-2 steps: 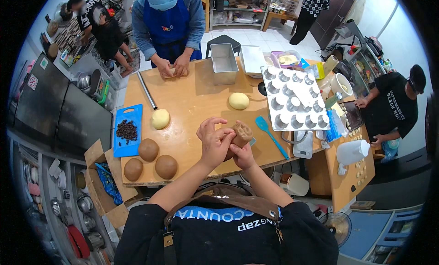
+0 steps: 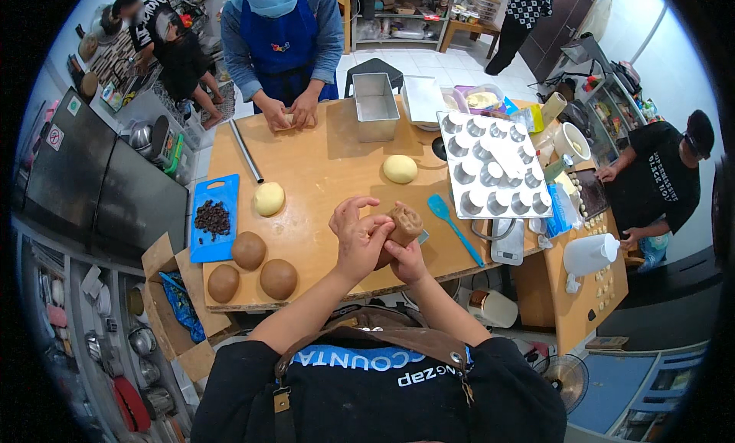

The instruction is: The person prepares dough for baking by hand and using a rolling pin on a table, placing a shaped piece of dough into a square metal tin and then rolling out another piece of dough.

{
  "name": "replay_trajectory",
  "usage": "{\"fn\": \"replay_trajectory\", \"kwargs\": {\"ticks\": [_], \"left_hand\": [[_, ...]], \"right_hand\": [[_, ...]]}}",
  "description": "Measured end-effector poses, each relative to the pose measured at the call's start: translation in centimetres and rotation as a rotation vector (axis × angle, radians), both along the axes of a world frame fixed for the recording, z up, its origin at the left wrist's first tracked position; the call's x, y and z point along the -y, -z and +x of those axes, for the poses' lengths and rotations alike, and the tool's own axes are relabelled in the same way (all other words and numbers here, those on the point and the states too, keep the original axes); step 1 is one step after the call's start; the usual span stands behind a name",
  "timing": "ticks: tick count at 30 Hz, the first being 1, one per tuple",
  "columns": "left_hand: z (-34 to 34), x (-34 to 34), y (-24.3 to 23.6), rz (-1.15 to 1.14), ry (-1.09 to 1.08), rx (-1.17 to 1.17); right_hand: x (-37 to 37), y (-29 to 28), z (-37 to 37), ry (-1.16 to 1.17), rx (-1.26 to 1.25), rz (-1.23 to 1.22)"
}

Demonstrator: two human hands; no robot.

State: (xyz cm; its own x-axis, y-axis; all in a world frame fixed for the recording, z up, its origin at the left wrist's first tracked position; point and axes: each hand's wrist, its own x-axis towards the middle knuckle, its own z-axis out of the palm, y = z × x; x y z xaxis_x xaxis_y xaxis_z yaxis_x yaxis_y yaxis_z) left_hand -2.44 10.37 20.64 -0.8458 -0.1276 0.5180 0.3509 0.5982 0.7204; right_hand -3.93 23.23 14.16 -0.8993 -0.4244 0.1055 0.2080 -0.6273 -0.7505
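Both my hands hold a piece of brown dough [image 2: 405, 224] above the table's near edge. My left hand [image 2: 360, 242] pinches the dough's left side with thumb and fingertips. From below and the right, my right hand [image 2: 407, 261] wraps round it. The top of the dough looks creased and gathered. To the left lie three smooth brown dough balls [image 2: 278, 279]. A pale yellow dough ball [image 2: 269, 199] sits near the blue cutting board [image 2: 202, 252] with dark chopped pieces [image 2: 212, 218]; another yellow dough ball [image 2: 400, 169] lies beyond my hands.
Right of my hands are a blue spatula [image 2: 455, 230], a muffin tin [image 2: 496, 200] and a kitchen scale [image 2: 507, 248]. A metal loaf tin [image 2: 376, 125] stands at the far side. Across the table, a person in a blue apron [image 2: 277, 41] handles dough; a metal rod [image 2: 245, 151] lies nearby.
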Motion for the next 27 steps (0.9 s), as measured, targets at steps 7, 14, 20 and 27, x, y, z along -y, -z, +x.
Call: {"fn": "replay_trajectory", "kwargs": {"ticks": [7,14,20,27], "left_hand": [[0.9,0.3,-0.4,0.138,-0.063,-0.036],[0.8,0.8,0.3,-0.031,0.004,0.01],[2.3,1.7,0.4,0.162,-0.048,-0.071],[2.3,1.1,2.0,-0.182,-0.06,-0.183]], "right_hand": [[-0.1,-1.5,-0.4,-0.032,-0.025,-0.054],[0.5,-1.8,0.1,0.013,-0.034,0.002],[0.0,-2.4,-0.7,-0.011,0.059,-0.25],[0.3,-2.7,-1.0,0.058,0.023,-0.271]]}}
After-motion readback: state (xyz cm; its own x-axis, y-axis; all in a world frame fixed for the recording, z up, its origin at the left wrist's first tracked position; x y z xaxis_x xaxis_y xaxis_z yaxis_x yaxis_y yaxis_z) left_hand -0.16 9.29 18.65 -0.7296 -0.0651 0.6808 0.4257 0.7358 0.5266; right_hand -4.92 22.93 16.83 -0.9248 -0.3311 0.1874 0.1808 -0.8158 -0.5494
